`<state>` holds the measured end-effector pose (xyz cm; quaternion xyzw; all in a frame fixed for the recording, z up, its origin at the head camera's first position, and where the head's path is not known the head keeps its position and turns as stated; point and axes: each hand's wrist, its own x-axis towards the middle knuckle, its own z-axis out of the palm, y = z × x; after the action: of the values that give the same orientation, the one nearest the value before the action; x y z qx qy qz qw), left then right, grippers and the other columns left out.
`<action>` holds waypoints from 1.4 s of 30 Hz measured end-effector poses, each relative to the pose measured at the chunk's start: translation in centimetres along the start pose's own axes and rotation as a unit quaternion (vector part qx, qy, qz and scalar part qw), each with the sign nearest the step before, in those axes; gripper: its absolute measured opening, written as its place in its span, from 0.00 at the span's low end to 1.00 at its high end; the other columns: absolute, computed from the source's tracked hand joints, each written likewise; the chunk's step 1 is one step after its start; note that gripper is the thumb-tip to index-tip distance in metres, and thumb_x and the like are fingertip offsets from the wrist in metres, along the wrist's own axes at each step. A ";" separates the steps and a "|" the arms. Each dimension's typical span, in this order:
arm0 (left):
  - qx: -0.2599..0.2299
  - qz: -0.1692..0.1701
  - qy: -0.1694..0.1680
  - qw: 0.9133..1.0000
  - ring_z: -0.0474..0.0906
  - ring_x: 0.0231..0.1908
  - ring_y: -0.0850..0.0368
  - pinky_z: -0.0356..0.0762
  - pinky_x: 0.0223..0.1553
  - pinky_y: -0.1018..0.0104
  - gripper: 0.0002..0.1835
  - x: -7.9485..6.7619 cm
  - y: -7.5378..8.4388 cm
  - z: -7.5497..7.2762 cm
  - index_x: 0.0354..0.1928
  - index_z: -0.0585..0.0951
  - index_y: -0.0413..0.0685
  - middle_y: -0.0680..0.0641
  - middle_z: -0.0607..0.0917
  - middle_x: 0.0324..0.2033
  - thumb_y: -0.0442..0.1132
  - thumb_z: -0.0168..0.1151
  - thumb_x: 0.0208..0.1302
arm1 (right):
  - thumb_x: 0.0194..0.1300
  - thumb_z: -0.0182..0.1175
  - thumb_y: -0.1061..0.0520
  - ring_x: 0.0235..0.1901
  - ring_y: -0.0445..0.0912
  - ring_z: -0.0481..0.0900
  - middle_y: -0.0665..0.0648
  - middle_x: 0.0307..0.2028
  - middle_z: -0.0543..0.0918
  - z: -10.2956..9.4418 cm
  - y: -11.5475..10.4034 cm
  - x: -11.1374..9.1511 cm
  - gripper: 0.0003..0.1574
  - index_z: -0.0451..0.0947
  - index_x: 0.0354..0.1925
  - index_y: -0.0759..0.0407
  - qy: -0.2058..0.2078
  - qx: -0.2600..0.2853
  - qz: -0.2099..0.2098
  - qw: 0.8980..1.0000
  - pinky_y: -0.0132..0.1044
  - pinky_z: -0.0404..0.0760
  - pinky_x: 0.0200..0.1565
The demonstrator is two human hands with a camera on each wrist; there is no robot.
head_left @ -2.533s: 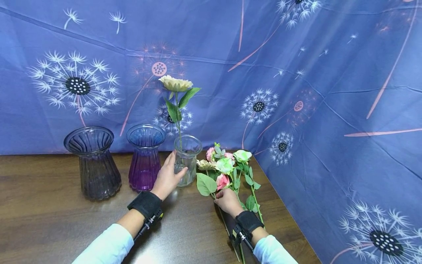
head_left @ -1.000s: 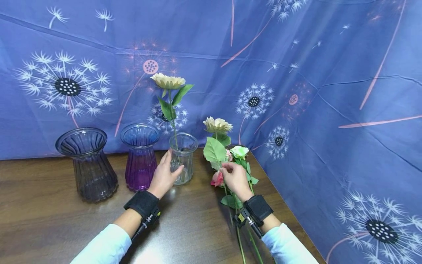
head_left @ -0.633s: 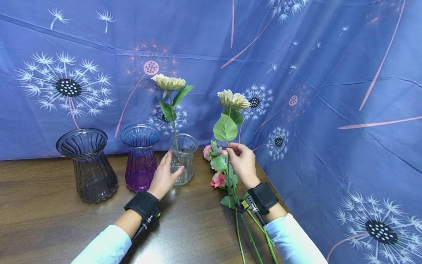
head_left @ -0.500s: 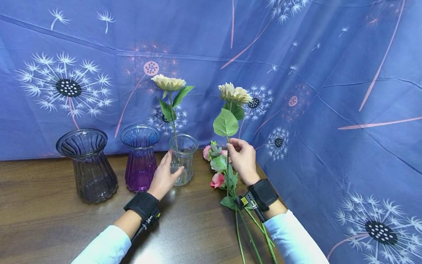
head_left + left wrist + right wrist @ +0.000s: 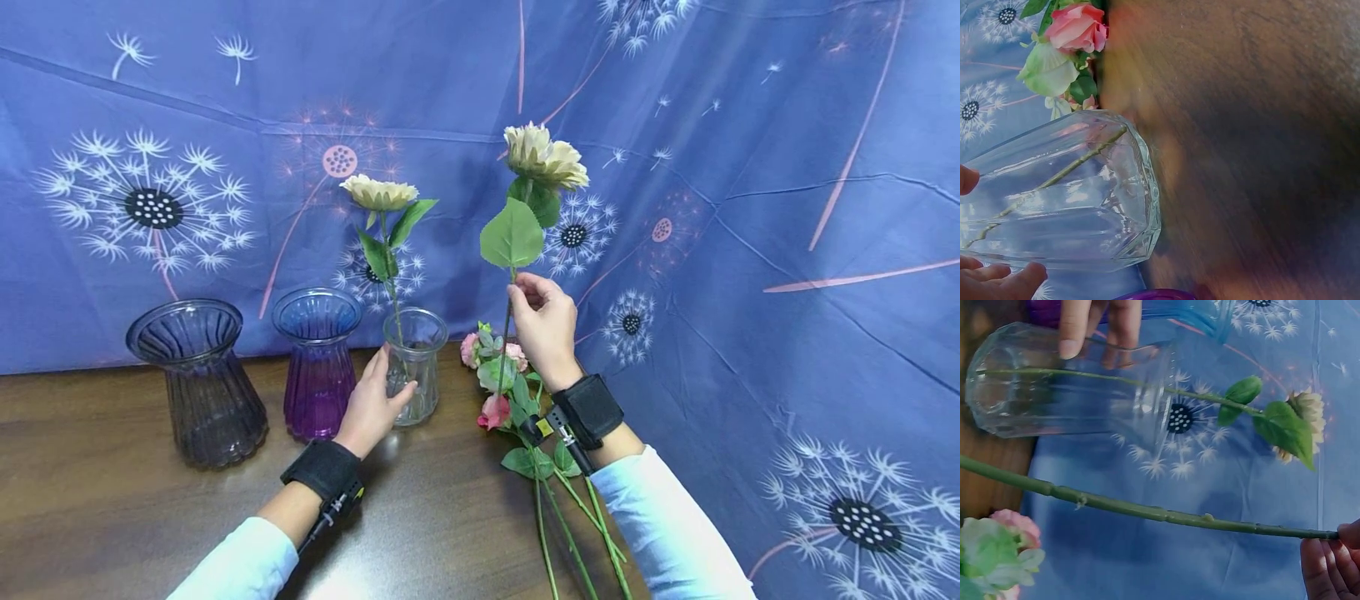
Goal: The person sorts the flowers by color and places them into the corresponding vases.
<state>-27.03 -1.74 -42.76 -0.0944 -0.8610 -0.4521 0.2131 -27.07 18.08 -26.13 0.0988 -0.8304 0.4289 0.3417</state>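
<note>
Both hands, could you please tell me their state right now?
Left hand: closed, holding the clear vase.
Right hand: closed, holding a cream flower by its stem.

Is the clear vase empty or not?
Not empty: the clear vase holds one cream flower, its stem visible inside in both wrist views.

Your left hand (image 5: 1000, 282) is against the clear vase (image 5: 1072, 228), with a stem (image 5: 1082, 160) slanting inside it. Beyond, you have a pink rose (image 5: 1079, 28) beside a pale green rose (image 5: 1049, 70), above the wooden table (image 5: 1254, 175).
</note>
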 end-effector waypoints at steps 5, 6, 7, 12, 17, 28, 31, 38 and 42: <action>0.000 0.000 -0.003 1.000 0.63 0.64 0.37 0.63 0.66 0.47 0.41 -0.1 0.0 0.0 0.67 0.57 0.28 0.30 0.64 0.65 0.41 0.65 0.58 | 0.62 0.59 0.63 0.32 0.53 0.81 0.65 0.33 0.83 0.4 -1.0 0.5 0.12 0.81 0.43 0.68 0.012 0.025 -0.021 0.999 0.30 0.77 0.35; 0.000 0.000 -0.002 1.000 0.63 0.64 0.37 0.63 0.66 0.47 0.41 -0.1 -0.1 0.0 0.67 0.57 0.29 0.30 0.64 0.65 0.41 0.65 0.58 | 0.62 0.59 0.63 0.31 0.53 0.81 0.65 0.33 0.83 0.5 -1.2 0.6 0.12 0.81 0.43 0.68 0.014 0.029 -0.024 0.999 0.29 0.76 0.34; 0.000 0.001 -0.001 1.000 0.63 0.64 0.37 0.63 0.65 0.47 0.41 -0.1 -0.1 0.0 0.67 0.57 0.29 0.30 0.64 0.65 0.41 0.65 0.58 | 0.62 0.59 0.63 0.31 0.53 0.81 0.65 0.33 0.83 0.5 -1.5 0.7 0.12 0.81 0.43 0.68 0.016 0.034 -0.028 0.999 0.28 0.76 0.34; 0.001 0.006 0.001 1.000 0.63 0.64 0.37 0.64 0.65 0.47 0.41 -0.1 0.0 -0.1 0.67 0.57 0.30 0.30 0.64 0.65 0.41 0.65 0.58 | 0.62 0.59 0.62 0.29 0.52 0.81 0.65 0.32 0.84 0.8 -2.7 1.6 0.12 0.81 0.42 0.68 0.031 0.052 -0.036 0.998 0.25 0.75 0.31; 0.002 0.006 0.000 1.000 0.64 0.64 0.37 0.64 0.65 0.47 0.41 -0.1 0.0 0.0 0.67 0.57 0.30 0.30 0.64 0.65 0.41 0.65 0.58 | 0.61 0.59 0.63 0.28 0.49 0.80 0.64 0.32 0.84 1.3 -3.7 2.4 0.12 0.81 0.42 0.68 0.049 0.067 -0.036 0.996 0.23 0.75 0.30; 0.004 -0.007 -0.002 1.000 0.64 0.63 0.36 0.65 0.64 0.46 0.41 -0.1 0.0 0.1 0.68 0.57 0.29 0.30 0.63 0.65 0.42 0.65 0.58 | 0.61 0.59 0.63 0.28 0.48 0.79 0.64 0.32 0.83 2.5 -5.2 3.1 0.12 0.81 0.42 0.68 0.067 0.102 -0.055 0.991 0.23 0.75 0.31; 0.005 -0.007 -0.005 1.000 0.65 0.63 0.37 0.67 0.62 0.46 0.41 -0.2 0.0 0.2 0.67 0.57 0.29 0.31 0.64 0.65 0.42 0.65 0.59 | 0.61 0.59 0.63 0.29 0.49 0.79 0.64 0.32 0.82 2.7 -5.2 3.1 0.11 0.81 0.42 0.68 0.072 0.113 -0.056 0.989 0.24 0.76 0.32; 0.010 -0.008 -0.006 1.000 0.65 0.63 0.37 0.68 0.62 0.47 0.41 -0.2 -0.1 0.2 0.68 0.57 0.30 0.32 0.64 0.65 0.43 0.64 0.59 | 0.61 0.59 0.64 0.27 0.37 0.75 0.63 0.32 0.80 3.3 -5.5 3.4 0.11 0.80 0.42 0.70 0.086 0.139 -0.065 0.984 0.24 0.76 0.32; 0.011 -0.007 -0.008 1.000 0.64 0.64 0.38 0.66 0.63 0.47 0.41 -0.1 -0.1 0.1 0.68 0.57 0.30 0.32 0.63 0.66 0.42 0.64 0.59 | 0.61 0.59 0.65 0.26 0.33 0.72 0.62 0.31 0.79 4.1 -5.6 3.7 0.10 0.80 0.40 0.71 0.092 0.139 -0.068 0.984 0.22 0.74 0.30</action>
<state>-27.02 -1.72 -42.98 -0.0892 -0.8681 -0.4436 0.2041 -29.25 11.92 -21.75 0.1618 -0.7188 0.5232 0.4283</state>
